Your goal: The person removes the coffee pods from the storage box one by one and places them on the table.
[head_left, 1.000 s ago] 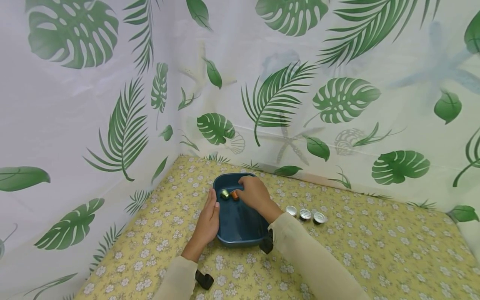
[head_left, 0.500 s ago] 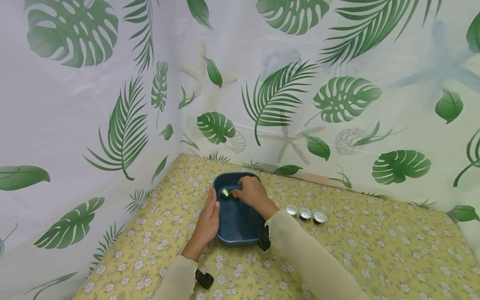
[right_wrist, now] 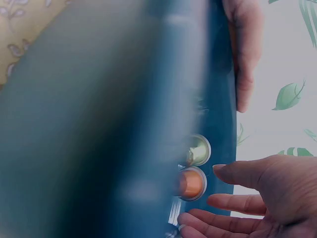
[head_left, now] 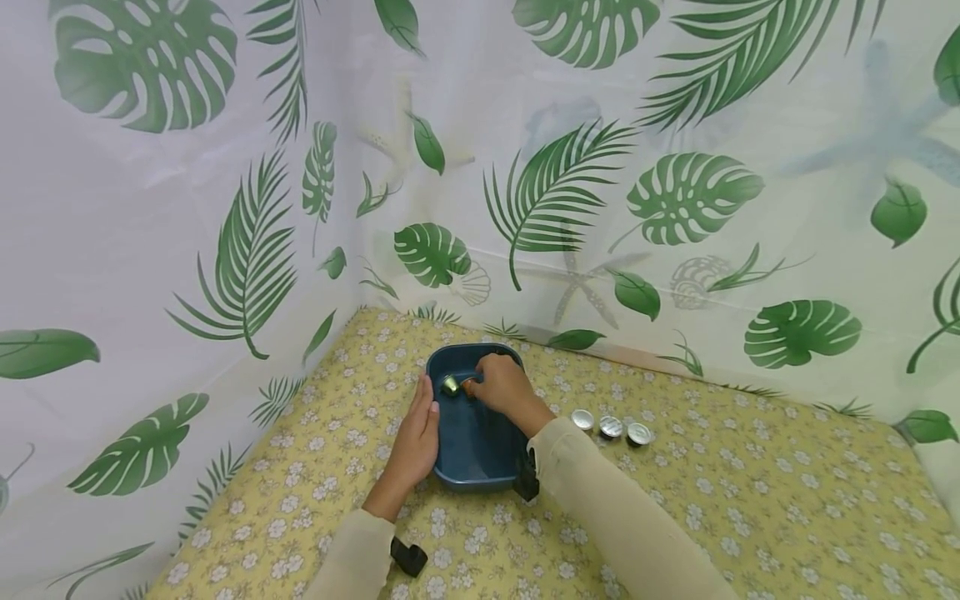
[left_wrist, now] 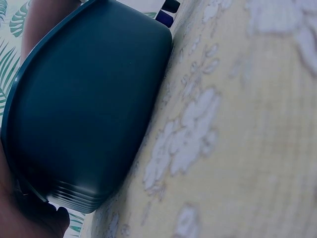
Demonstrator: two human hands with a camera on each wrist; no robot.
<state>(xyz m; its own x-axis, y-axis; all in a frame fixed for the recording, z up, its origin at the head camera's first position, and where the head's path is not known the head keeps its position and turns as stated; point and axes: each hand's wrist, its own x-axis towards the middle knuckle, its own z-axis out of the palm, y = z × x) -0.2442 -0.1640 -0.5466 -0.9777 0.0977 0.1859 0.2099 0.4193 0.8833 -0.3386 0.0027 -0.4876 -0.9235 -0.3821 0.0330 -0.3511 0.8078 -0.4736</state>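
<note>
A dark blue tray [head_left: 472,450] is sitting on a desk covered with a yellow floral cloth [head_left: 675,517], near the corner where leaf-printed curtains [head_left: 225,208] are hanging. The person's left hand [head_left: 415,440] is lying flat along the tray's left outer wall, its fingers [head_left: 424,400] straight and pressed together, touching the rim; the left wrist view is showing only the tray's outer wall and the cloth close up. The right hand [head_left: 504,387] is reaching into the far end of the tray, hovering just beside two small capsules lying there: a green-gold capsule [head_left: 450,385] and an orange capsule [head_left: 467,385]. In the right wrist view the right hand's fingers [right_wrist: 233,203] are loosely spread and relaxed, pinching nothing, with the orange capsule right beside the fingertips and the green-gold one next to it. A further shiny capsule is peeking out by the lowest fingertip there, though it is too blurred to tell more. Three silver-topped capsules [head_left: 609,427] are standing in a row on the cloth, to the right of the tray and apart from it.
</note>
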